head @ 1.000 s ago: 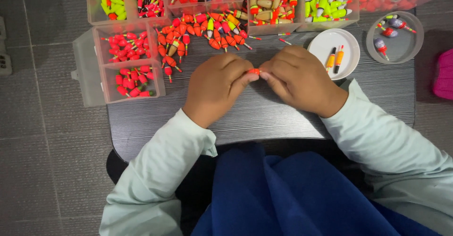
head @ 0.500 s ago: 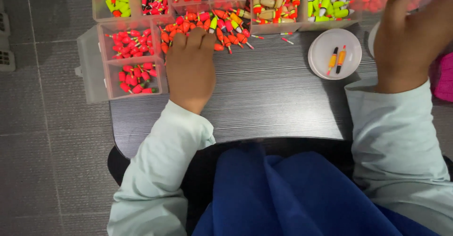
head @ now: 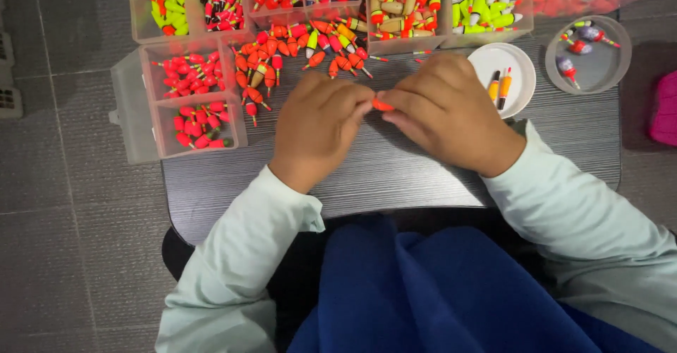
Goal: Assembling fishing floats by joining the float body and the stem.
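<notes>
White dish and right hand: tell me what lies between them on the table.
In the head view, nothing lies between the white dish and the right hand; only bare grey table shows, and the dish rim nearly meets the knuckles.

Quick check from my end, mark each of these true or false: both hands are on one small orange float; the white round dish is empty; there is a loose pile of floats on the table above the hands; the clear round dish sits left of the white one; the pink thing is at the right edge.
1. Both hands pinch one small orange float. True: the left hand and right hand meet at the orange float.
2. The white round dish is empty. False: the white round dish holds two slim floats.
3. Loose floats lie on the table above the hands. True: the loose pile of floats lies on the grey table.
4. The clear round dish sits left of the white one. False: the clear round dish is to its right.
5. A pink thing is at the right edge. True: the pink thing.
</notes>
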